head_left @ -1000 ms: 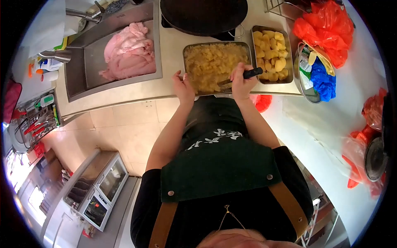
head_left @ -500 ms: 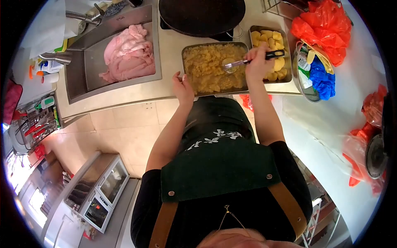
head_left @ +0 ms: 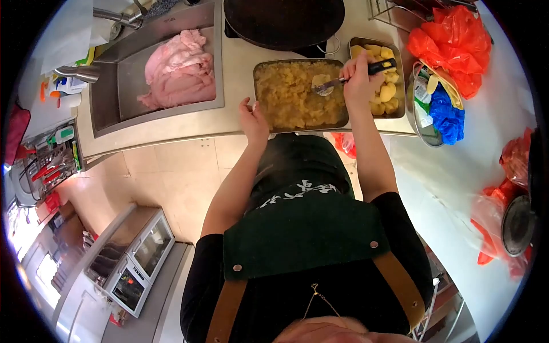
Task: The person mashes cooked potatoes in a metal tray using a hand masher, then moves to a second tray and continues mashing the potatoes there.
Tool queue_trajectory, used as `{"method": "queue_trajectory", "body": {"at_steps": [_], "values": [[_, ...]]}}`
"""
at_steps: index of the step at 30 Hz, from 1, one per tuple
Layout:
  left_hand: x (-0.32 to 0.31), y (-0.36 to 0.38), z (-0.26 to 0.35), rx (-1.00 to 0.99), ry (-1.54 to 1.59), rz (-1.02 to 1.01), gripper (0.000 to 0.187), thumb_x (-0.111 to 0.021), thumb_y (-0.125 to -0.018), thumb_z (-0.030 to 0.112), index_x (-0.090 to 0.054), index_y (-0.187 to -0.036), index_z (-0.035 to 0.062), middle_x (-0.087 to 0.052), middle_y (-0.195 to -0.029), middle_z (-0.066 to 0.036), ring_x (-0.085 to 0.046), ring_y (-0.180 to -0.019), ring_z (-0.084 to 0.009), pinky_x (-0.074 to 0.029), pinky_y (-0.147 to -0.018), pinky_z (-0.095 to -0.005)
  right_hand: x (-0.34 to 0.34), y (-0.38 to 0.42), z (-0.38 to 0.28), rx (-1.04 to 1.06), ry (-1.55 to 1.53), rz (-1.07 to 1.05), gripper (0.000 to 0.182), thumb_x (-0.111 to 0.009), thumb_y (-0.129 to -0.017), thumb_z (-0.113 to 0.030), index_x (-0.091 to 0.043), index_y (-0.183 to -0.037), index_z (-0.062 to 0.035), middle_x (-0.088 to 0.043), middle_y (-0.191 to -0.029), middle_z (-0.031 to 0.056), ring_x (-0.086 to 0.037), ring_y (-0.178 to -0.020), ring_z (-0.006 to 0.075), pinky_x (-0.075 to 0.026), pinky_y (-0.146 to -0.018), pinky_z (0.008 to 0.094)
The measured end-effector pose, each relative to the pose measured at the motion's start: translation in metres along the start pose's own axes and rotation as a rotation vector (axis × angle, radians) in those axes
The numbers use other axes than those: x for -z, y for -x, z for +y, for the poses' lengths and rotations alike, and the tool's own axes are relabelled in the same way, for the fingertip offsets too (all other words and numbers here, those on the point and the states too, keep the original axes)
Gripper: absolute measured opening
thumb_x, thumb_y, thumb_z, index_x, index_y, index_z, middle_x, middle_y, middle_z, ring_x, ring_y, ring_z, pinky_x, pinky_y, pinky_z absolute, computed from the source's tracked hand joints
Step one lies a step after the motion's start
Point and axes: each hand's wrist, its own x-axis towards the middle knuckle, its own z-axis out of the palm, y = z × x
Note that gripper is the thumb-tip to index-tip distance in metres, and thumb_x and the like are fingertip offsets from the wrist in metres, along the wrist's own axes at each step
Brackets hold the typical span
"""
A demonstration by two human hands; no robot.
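A metal tray (head_left: 347,118) of yellow mashed food stands at the counter's front edge. My right hand (head_left: 358,83) is wrapped round the black handle of a masher (head_left: 326,87), whose head rests in the mash near a pale round piece. Beside it, under my right wrist, is a smaller tray (head_left: 402,86) with several yellow peeled pieces. My left hand (head_left: 253,119) is at the left front corner of the mash tray, its fingers partly spread and the thumb side against the rim.
Pink meat (head_left: 180,71) lies in a sink (head_left: 123,94) on the left. A dark round pan (head_left: 283,20) sits behind the trays. Right of them are a clear bowl (head_left: 426,134) with blue and yellow items, and red plastic bags (head_left: 454,46).
The masher head has shifted slightly in the mash, and a pale round piece now shows beside it. My right hand has turned a little. The whole view has shifted slightly.
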Motion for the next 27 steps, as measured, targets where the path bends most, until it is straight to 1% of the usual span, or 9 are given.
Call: {"method": "queue_trajectory", "body": {"at_steps": [7, 10, 13, 17, 20, 21, 22, 23, 27], "values": [[0.005, 0.005, 0.008, 0.041, -0.04, 0.013, 0.034, -0.045, -0.097, 0.021, -0.041, -0.12, -0.0026, -0.054, -0.104, -0.017, -0.053, -0.085, -0.0233, -0.043, -0.075, -0.0335, 0.002, -0.01, 0.035, -0.014, 0.075, 0.013, 0.03, -0.055, -0.092, -0.019, -0.04, -0.069, -0.0072, -0.043, -0.048, 0.0024, -0.039, -0.037, 0.0122, -0.035, -0.039, 0.0288], [0.004, 0.002, 0.017, 0.04, -0.037, 0.021, 0.033, -0.045, -0.096, 0.021, -0.042, -0.119, -0.0033, -0.055, -0.102, -0.019, -0.053, -0.085, -0.0242, -0.043, -0.074, -0.0339, 0.004, -0.008, 0.027, -0.039, 0.124, -0.123, 0.032, -0.056, -0.092, -0.019, -0.039, -0.066, -0.0075, -0.038, -0.049, 0.0009, -0.038, -0.041, 0.0118, -0.035, -0.04, 0.028], [0.004, 0.001, 0.015, -0.003, -0.035, 0.053, 0.033, -0.045, -0.096, 0.021, -0.042, -0.118, -0.0034, -0.055, -0.101, -0.019, -0.053, -0.084, -0.0244, -0.043, -0.073, -0.0343, 0.006, -0.001, 0.013, -0.146, 0.081, -0.137, 0.033, -0.054, -0.092, -0.02, -0.039, -0.066, -0.0082, -0.036, -0.049, -0.0001, -0.036, -0.041, 0.0117, -0.034, -0.041, 0.0281], [0.001, 0.004, 0.008, -0.038, -0.023, 0.082, 0.031, -0.046, -0.096, 0.02, -0.043, -0.117, -0.0027, -0.054, -0.098, -0.019, -0.053, -0.082, -0.024, -0.043, -0.071, -0.0342, -0.021, -0.006, -0.006, -0.086, -0.037, -0.199, 0.033, -0.052, -0.093, -0.019, -0.038, -0.066, -0.008, -0.034, -0.051, -0.0009, -0.034, -0.041, 0.0115, -0.033, -0.042, 0.028], [0.005, 0.003, 0.019, 0.126, -0.077, 0.042, 0.03, -0.046, -0.096, 0.019, -0.043, -0.118, -0.0021, -0.055, -0.097, -0.018, -0.053, -0.081, -0.023, -0.043, -0.07, -0.0336, -0.036, -0.015, 0.017, -0.048, -0.012, -0.263, 0.032, -0.054, -0.093, -0.018, -0.039, -0.067, -0.0077, -0.034, -0.049, -0.0012, -0.038, -0.041, 0.0112, -0.034, -0.041, 0.0277], [0.004, 0.003, 0.017, 0.071, -0.061, 0.08, 0.032, -0.047, -0.095, 0.02, -0.044, -0.118, -0.002, -0.054, -0.092, -0.015, -0.052, -0.077, -0.0226, -0.043, -0.069, -0.0337, -0.04, -0.012, 0.02, -0.067, 0.088, -0.248, 0.031, -0.055, -0.092, -0.018, -0.04, -0.067, -0.0076, -0.034, -0.048, -0.0009, -0.039, -0.04, 0.011, -0.035, -0.041, 0.0275], [0.001, 0.004, 0.013, 0.02, -0.046, 0.117, 0.033, -0.048, -0.094, 0.02, -0.044, -0.118, -0.002, -0.053, -0.088, -0.013, -0.051, -0.074, -0.0222, -0.042, -0.068, -0.0339, -0.039, -0.011, 0.031, -0.033, 0.068, -0.26, 0.04, -0.056, -0.092, -0.02, -0.039, -0.057, -0.0088, -0.039, -0.044, 0.0003, -0.037, -0.036, 0.01, -0.033, -0.038, 0.0275], [0.0, 0.005, 0.009, -0.028, -0.034, 0.153, 0.034, -0.049, -0.093, 0.021, -0.044, -0.118, -0.002, -0.052, -0.083, -0.011, -0.049, -0.071, -0.0218, -0.042, -0.066, -0.0341, -0.035, -0.008, 0.037, -0.067, 0.111, -0.249, 0.039, -0.056, -0.092, -0.019, -0.04, -0.058, -0.009, -0.039, -0.044, 0.0003, -0.037, -0.036, 0.0099, -0.033, -0.037, 0.0276], [-0.002, 0.001, 0.003, -0.03, -0.068, 0.124, 0.031, -0.047, -0.096, 0.019, -0.043, -0.118, -0.0006, -0.054, -0.092, -0.015, -0.051, -0.073, -0.0205, -0.042, -0.066, -0.0326, -0.019, -0.008, 0.04, -0.116, 0.076, -0.293, 0.038, -0.056, -0.092, -0.019, -0.04, -0.059, -0.0097, -0.04, -0.045, 0.0003, -0.038, -0.037, 0.01, -0.033, -0.038, 0.0276]]}}
